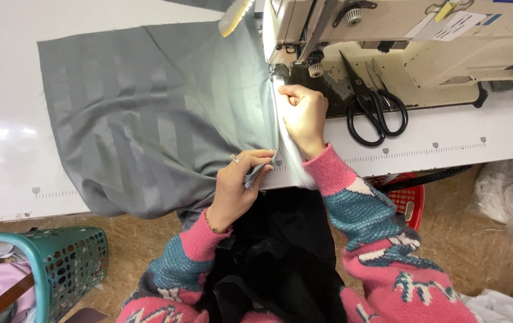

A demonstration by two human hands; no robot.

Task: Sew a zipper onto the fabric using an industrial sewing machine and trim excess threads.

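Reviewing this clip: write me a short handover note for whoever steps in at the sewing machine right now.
Left hand: pinching the near edge of the grey striped fabric at the table's front edge.
Right hand: closed on the same fabric edge, just in front of the needle area of the sewing machine.
Fabric: spread to the left over the white table, its right edge running toward the needle.
Black scissors lie on the machine bed, untouched.
Done: edge lined up between both hands. How much is stitched cannot be told.
Left: feeding the held edge through.
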